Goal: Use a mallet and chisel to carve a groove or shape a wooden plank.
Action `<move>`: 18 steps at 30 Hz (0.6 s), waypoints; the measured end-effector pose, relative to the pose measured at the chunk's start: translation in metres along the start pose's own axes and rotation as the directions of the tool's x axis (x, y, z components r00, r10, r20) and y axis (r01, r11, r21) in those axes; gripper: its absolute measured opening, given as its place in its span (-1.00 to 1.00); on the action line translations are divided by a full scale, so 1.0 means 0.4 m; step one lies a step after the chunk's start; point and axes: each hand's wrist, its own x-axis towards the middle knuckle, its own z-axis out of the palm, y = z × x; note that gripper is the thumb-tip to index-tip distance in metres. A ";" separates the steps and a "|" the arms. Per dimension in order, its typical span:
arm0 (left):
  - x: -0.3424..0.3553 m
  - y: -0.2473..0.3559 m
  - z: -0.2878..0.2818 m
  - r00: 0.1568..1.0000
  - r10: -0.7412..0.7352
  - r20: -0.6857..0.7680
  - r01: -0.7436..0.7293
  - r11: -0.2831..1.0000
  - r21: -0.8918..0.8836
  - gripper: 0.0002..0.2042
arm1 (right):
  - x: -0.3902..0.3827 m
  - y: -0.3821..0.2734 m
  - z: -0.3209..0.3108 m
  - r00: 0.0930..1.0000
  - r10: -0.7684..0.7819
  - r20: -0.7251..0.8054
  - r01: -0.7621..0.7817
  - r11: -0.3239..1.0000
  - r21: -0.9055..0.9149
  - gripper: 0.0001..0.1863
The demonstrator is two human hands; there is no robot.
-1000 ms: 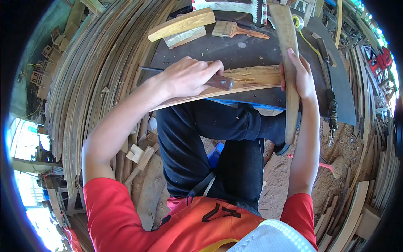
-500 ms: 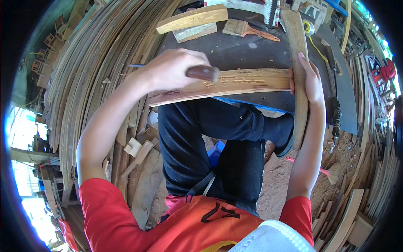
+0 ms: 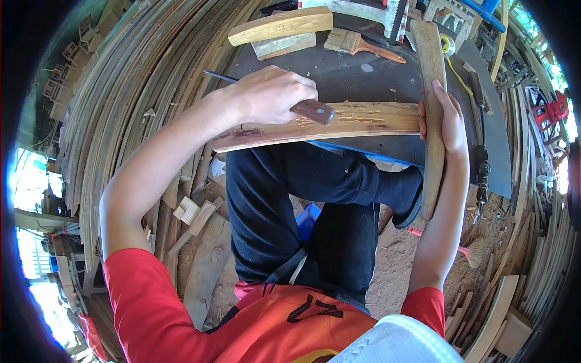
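Observation:
My left hand (image 3: 275,94) is closed around a tool with a brown wooden handle (image 3: 315,112); a narrow dark blade or shaft sticks out on the other side of the fist. Under that hand lies a curved wooden board (image 3: 369,119), set crosswise, with rough gouges along its upper face. My right hand (image 3: 446,118) is wrapped round a second curved wooden piece (image 3: 432,72), which runs lengthwise from the far side of the table down beside my forearm. The crosswise board's right end meets this piece at my right fingers.
On the dark tabletop (image 3: 363,81) lie a paintbrush (image 3: 363,46), a short curved wood block (image 3: 281,26) on another block, a saw (image 3: 393,18) and a tape measure (image 3: 446,45). Long wooden strips (image 3: 121,115) are stacked at the left. My bent leg (image 3: 327,172) is below the board.
My left hand has shifted right with the tool, and more of the dark blade or shaft shows. My right hand keeps its hold on the lengthwise piece.

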 end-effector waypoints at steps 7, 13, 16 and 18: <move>0.018 0.000 -0.013 0.983 0.006 0.186 -0.038 0.985 0.167 -0.69 | 0.002 -0.004 0.004 1.000 -0.006 0.011 0.006 1.000 0.028 -0.50; -0.017 -0.082 -0.146 0.930 -0.331 0.160 0.276 0.915 0.295 -0.80 | 0.003 -0.006 0.004 1.000 0.010 -0.002 -0.010 1.000 0.019 -0.49; -0.034 -0.104 -0.172 0.942 -0.326 -0.082 0.335 0.930 0.149 -0.79 | 0.004 -0.002 0.009 1.000 0.003 -0.006 -0.003 1.000 0.019 -0.49; -0.007 -0.049 -0.149 0.942 -0.334 -0.030 0.331 0.940 -0.080 -0.78 | 0.005 -0.004 0.003 1.000 -0.002 -0.017 0.002 1.000 0.010 -0.49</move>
